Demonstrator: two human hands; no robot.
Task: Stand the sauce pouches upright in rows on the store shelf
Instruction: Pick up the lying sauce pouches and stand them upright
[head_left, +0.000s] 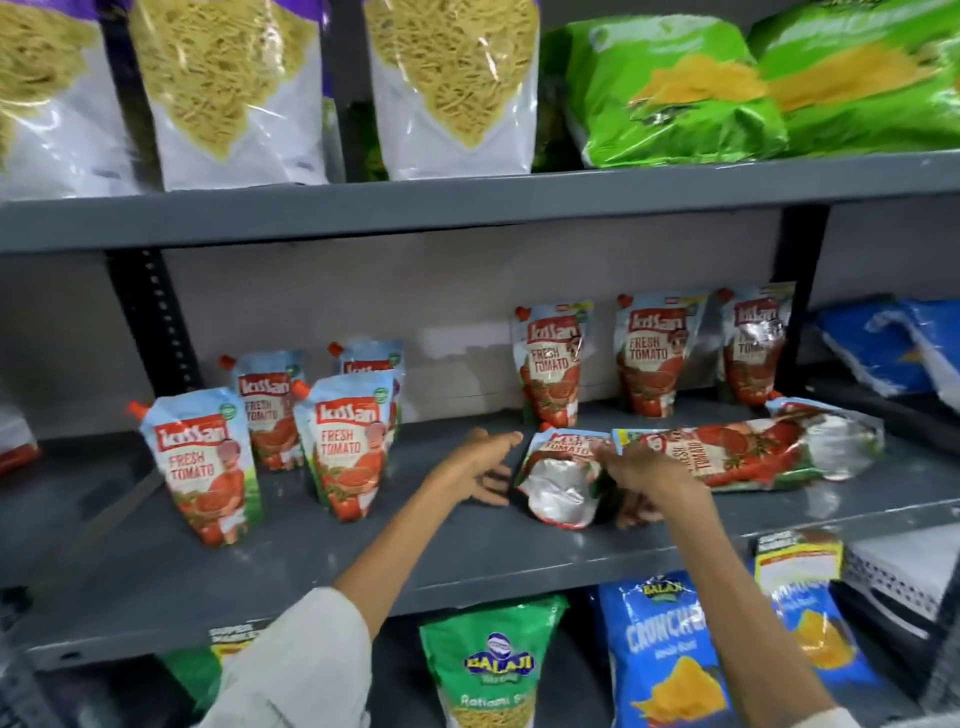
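Note:
Red and blue tomato sauce pouches stand on the grey middle shelf. Several stand upright at the left, the nearest at the front. Three more stand along the back right, such as one. A pouch lies on its side at the middle, its silver base toward me. Behind it lies another pouch, with a third partly hidden at the far right. My right hand is closed on the near lying pouch's right side. My left hand hovers open just left of it, fingers spread.
The top shelf holds clear bags of noodles and green packets. Below the shelf edge hang a green snack bag and a blue crisp bag. Blue packets lie right of the black upright.

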